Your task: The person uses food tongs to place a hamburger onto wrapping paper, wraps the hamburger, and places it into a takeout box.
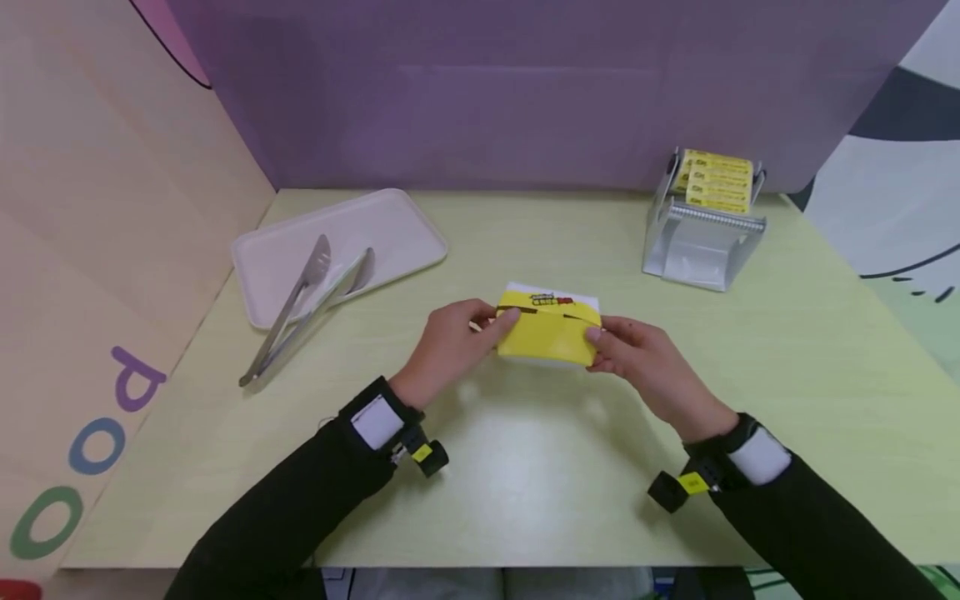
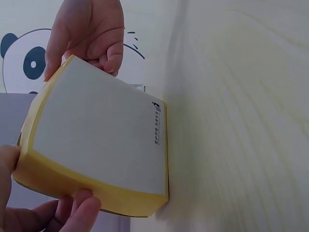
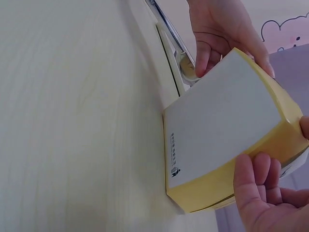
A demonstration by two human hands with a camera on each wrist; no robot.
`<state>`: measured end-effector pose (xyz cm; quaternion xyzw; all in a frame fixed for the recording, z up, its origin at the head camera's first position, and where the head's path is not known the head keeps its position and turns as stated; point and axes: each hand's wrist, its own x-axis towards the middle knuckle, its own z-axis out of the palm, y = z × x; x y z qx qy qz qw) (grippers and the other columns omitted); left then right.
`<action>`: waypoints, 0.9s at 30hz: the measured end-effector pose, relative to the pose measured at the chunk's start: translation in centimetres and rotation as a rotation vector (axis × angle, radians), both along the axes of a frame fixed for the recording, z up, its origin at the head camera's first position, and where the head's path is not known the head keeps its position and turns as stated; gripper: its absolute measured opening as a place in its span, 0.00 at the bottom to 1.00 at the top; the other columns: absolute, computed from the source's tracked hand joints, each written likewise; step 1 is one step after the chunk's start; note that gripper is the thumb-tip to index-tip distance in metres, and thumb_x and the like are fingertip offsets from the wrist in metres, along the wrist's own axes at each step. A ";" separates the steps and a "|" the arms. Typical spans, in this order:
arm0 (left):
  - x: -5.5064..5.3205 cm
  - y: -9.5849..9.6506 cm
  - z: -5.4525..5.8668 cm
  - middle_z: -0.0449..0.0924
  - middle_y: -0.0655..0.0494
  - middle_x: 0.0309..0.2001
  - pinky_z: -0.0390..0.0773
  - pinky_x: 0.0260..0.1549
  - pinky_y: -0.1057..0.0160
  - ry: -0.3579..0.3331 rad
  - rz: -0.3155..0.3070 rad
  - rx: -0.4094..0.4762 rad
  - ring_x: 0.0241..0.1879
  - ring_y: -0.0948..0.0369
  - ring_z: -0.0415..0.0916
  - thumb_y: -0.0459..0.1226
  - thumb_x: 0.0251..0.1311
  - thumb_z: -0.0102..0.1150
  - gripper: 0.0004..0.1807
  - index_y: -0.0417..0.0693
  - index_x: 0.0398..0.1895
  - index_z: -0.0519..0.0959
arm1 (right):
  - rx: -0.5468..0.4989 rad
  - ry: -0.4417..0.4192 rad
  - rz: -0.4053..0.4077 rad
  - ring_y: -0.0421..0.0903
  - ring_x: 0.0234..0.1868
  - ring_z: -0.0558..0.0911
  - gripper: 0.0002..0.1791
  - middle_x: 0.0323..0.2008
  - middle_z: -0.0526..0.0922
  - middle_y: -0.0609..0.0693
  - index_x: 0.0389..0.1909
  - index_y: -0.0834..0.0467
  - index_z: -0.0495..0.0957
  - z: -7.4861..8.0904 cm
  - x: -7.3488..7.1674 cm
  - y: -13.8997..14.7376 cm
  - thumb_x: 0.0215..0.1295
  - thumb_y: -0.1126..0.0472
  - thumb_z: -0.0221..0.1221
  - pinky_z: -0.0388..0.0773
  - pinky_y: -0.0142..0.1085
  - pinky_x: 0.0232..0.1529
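A small yellow cardboard food box [image 1: 546,340] with a white underside is held between both hands near the middle of the table. The left hand [image 1: 459,340] grips its left side, thumb on the yellow face. On the opposite side, the right hand [image 1: 651,372] holds the box the same way, with fingers curled against the side wall. Both wrist views show the box [image 2: 104,128] tilted, its plain white base bearing small dark print. One long edge of the base is close to the tabletop; I cannot tell if it touches.
At the back left a white tray [image 1: 382,218] carries part of the metal tongs [image 1: 288,312], whose joined end lies on the table [image 1: 540,492]. A metal dispenser [image 1: 701,237] with a roll of yellow labels [image 1: 718,179] stands at the back right. A purple partition [image 1: 450,100] rises behind.
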<state>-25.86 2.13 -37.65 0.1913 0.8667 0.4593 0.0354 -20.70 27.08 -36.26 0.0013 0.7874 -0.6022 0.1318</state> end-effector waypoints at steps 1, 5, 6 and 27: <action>-0.1 0.0 0.0 0.82 0.57 0.33 0.77 0.32 0.62 -0.004 0.000 -0.005 0.32 0.62 0.78 0.55 0.66 0.54 0.24 0.44 0.45 0.82 | -0.005 -0.002 0.007 0.49 0.46 0.80 0.34 0.57 0.75 0.62 0.68 0.69 0.61 0.0 0.0 0.0 0.72 0.49 0.54 0.77 0.40 0.53; -0.4 0.1 0.3 0.82 0.58 0.31 0.75 0.30 0.62 -0.026 -0.011 -0.036 0.29 0.61 0.77 0.56 0.66 0.54 0.24 0.44 0.43 0.82 | -0.021 -0.008 0.020 0.49 0.46 0.80 0.34 0.58 0.74 0.63 0.69 0.69 0.59 0.1 -0.1 0.1 0.73 0.51 0.54 0.78 0.39 0.52; -0.4 0.2 0.4 0.81 0.58 0.31 0.75 0.29 0.62 -0.033 -0.013 -0.043 0.28 0.61 0.76 0.56 0.66 0.55 0.24 0.44 0.42 0.82 | -0.025 -0.010 0.021 0.48 0.45 0.81 0.35 0.58 0.74 0.63 0.70 0.69 0.59 0.1 -0.2 0.1 0.72 0.51 0.54 0.78 0.38 0.52; -1.1 0.7 1.1 0.80 0.52 0.28 0.71 0.25 0.64 -0.172 -0.018 -0.113 0.26 0.57 0.77 0.53 0.65 0.58 0.19 0.45 0.36 0.78 | -0.242 -0.075 0.078 0.44 0.45 0.79 0.30 0.52 0.76 0.52 0.66 0.69 0.53 -0.2 -0.6 0.8 0.74 0.56 0.52 0.78 0.34 0.50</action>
